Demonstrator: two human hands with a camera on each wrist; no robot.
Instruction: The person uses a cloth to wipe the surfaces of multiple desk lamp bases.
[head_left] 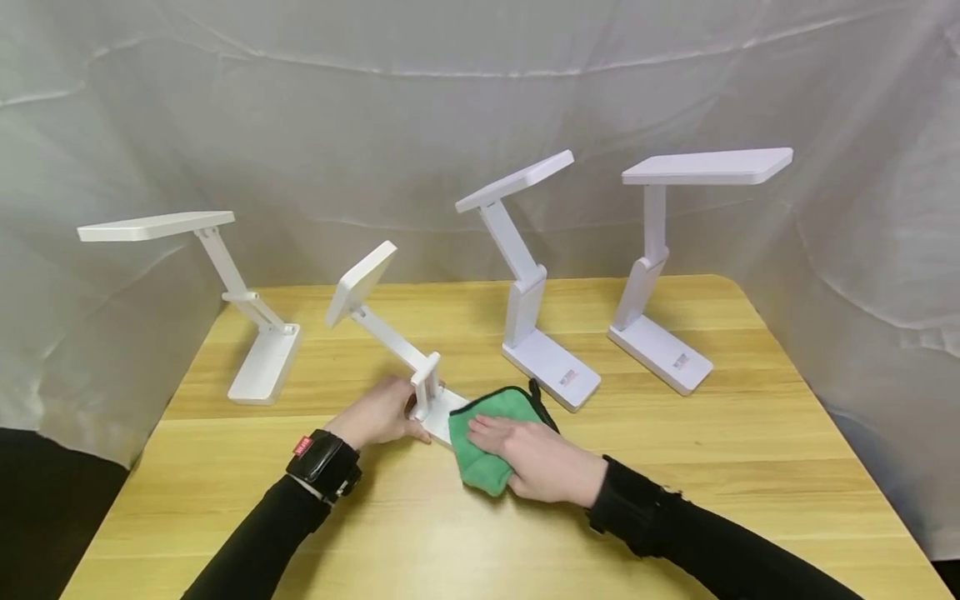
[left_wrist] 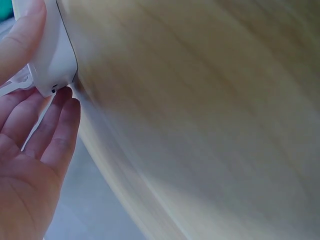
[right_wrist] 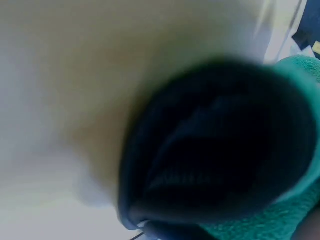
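Observation:
My left hand (head_left: 382,412) grips the rear end of a white folding desk lamp's base (left_wrist: 52,55), thumb on one side and fingers at the other. This desk lamp (head_left: 393,337) has a bent arm, and its head tilts up to the left. My right hand (head_left: 536,458) holds a green cloth (head_left: 487,471) with black edging over the front part of the base, fingers lying across the cloth. Much of the base is hidden under it. In the right wrist view the cloth's dark edge (right_wrist: 220,145) bulges close to the camera, blurred.
Three more white desk lamps stand unfolded on the wooden table (head_left: 675,517): one at the left (head_left: 262,367), one right of centre (head_left: 551,367), one at the far right (head_left: 660,354). A pale curtain (head_left: 450,125) hangs behind and beside the table.

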